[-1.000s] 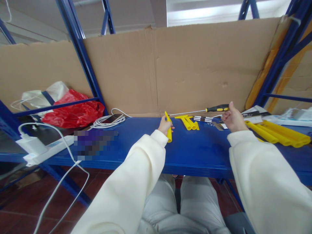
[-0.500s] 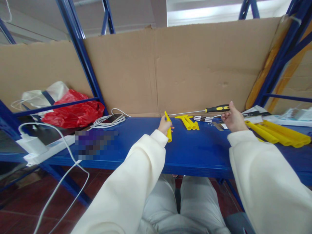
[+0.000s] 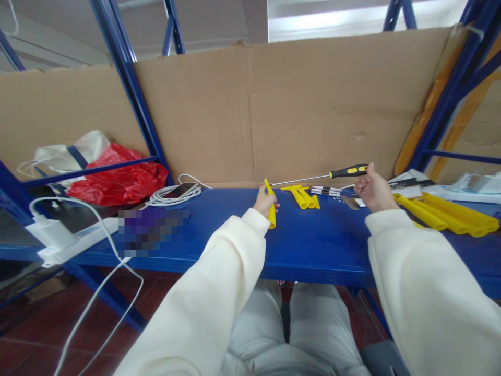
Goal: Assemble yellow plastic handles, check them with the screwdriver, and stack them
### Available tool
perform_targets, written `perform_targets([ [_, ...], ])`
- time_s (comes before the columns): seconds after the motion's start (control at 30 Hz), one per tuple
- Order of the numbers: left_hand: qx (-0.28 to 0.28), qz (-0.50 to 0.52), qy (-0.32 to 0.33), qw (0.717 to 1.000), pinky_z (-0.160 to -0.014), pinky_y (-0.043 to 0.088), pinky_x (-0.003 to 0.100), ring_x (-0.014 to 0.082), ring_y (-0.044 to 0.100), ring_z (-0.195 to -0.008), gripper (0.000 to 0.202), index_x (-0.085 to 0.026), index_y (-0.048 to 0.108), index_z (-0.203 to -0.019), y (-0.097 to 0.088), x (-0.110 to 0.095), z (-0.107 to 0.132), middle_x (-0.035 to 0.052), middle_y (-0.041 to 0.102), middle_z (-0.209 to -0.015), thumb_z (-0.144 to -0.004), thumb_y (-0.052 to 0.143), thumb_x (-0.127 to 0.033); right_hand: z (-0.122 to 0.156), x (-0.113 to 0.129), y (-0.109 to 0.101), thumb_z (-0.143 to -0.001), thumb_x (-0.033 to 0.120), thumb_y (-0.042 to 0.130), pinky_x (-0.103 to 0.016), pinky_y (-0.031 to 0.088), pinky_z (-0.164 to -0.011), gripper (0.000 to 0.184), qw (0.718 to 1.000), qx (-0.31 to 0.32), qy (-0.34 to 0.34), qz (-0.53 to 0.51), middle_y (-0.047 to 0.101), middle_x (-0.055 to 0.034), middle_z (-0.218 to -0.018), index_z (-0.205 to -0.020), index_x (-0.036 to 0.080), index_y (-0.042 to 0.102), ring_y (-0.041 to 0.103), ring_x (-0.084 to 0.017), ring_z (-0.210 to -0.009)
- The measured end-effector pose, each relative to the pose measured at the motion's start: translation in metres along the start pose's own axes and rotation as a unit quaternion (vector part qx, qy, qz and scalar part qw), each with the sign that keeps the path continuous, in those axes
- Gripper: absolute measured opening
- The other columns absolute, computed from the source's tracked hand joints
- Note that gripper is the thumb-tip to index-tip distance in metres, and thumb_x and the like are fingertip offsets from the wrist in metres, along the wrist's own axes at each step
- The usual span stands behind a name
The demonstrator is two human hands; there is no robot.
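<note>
My left hand (image 3: 264,200) is closed around a yellow T-shaped plastic piece (image 3: 271,216), held above the blue shelf (image 3: 313,245). In my right hand (image 3: 373,189) is the end of a black and yellow screwdriver handle (image 3: 348,171), gripped between thumb and fingers. The long metal shaft runs left, nearly level, and its tip meets the upper part of the yellow piece; whether it goes into a screw there is too small to tell. Between my hands lie several more yellow T-shaped pieces (image 3: 301,197) and a few white and black striped sticks (image 3: 326,191).
Several yellow tubes (image 3: 456,215) lie at the right beside papers. Small bits and a metal blade (image 3: 349,202) are near my right hand. On the left are a coiled white cable (image 3: 174,195), a power strip (image 3: 92,236) and a red bag (image 3: 117,177). Cardboard (image 3: 305,109) stands behind.
Hardly anything differs. My right fingers have shifted very slightly on the screwdriver handle, while my left hand and the yellow piece stay in place.
</note>
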State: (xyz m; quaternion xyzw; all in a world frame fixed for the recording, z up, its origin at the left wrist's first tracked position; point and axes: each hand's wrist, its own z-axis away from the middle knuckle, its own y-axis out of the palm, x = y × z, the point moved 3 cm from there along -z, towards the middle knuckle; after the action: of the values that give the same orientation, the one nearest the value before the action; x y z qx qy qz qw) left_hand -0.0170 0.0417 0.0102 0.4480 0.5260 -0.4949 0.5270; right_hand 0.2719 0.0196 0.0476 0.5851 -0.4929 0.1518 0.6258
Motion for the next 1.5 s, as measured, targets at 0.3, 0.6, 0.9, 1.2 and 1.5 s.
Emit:
perform_targets([
  [0.3, 0.005, 0.002, 0.002, 1.000, -0.042, 0.039, 0.017, 0.0050, 0.052, -0.048, 0.070, -0.026, 0.037, -0.144, 0.001, -0.001, 0.002, 0.0008, 0.059, -0.094, -0.081, 0.048, 0.004, -0.007, -0.002, -0.006, -0.093, 0.039, 0.065, -0.017, 0.038, -0.031, 0.034, 0.998, -0.046, -0.016, 0.030, 0.045, 0.0062, -0.052, -0.069, 0.023, 0.047, 0.041, -0.008, -0.040],
  [0.6, 0.017, 0.002, 0.011, 1.000, -0.045, 0.041, 0.018, 0.0066, 0.054, -0.051, 0.068, -0.026, 0.040, -0.142, 0.003, -0.001, 0.004, 0.0002, 0.059, -0.091, -0.081, 0.051, 0.001, -0.005, -0.004, -0.006, -0.096, 0.033, 0.060, -0.017, 0.043, -0.037, 0.026, 0.997, -0.073, -0.033, 0.012, 0.053, 0.0052, -0.060, -0.073, 0.024, 0.052, 0.054, -0.010, -0.050],
  [0.9, 0.016, -0.006, 0.006, 1.000, -0.043, 0.039, 0.016, 0.0059, 0.053, -0.051, 0.066, -0.027, 0.039, -0.140, 0.003, 0.000, 0.003, 0.0005, 0.060, -0.094, -0.082, 0.050, 0.000, -0.011, -0.006, -0.009, -0.092, 0.028, 0.066, -0.017, 0.048, -0.037, 0.025, 0.997, -0.083, -0.002, -0.001, 0.057, 0.0047, -0.061, -0.072, 0.023, 0.053, 0.053, -0.009, -0.045],
  [1.2, 0.028, 0.002, 0.006, 1.000, -0.043, 0.039, 0.017, 0.0065, 0.054, -0.051, 0.066, -0.026, 0.039, -0.140, 0.004, 0.001, 0.002, -0.0007, 0.059, -0.090, -0.081, 0.049, 0.002, -0.012, -0.008, -0.011, -0.091, 0.026, 0.068, -0.016, 0.046, -0.033, 0.027, 0.995, -0.102, 0.014, -0.007, 0.052, 0.0042, -0.056, -0.070, 0.022, 0.052, 0.049, -0.008, -0.042],
  [1.5, 0.029, 0.002, 0.013, 0.999, -0.045, 0.040, 0.017, 0.0061, 0.054, -0.051, 0.064, -0.028, 0.040, -0.139, 0.004, 0.001, 0.002, 0.0001, 0.060, -0.095, -0.082, 0.054, 0.000, -0.012, -0.010, -0.011, -0.094, 0.028, 0.061, -0.018, 0.047, -0.035, 0.027, 0.991, -0.129, 0.031, -0.019, 0.052, 0.0035, -0.056, -0.071, 0.023, 0.049, 0.048, -0.009, -0.042],
])
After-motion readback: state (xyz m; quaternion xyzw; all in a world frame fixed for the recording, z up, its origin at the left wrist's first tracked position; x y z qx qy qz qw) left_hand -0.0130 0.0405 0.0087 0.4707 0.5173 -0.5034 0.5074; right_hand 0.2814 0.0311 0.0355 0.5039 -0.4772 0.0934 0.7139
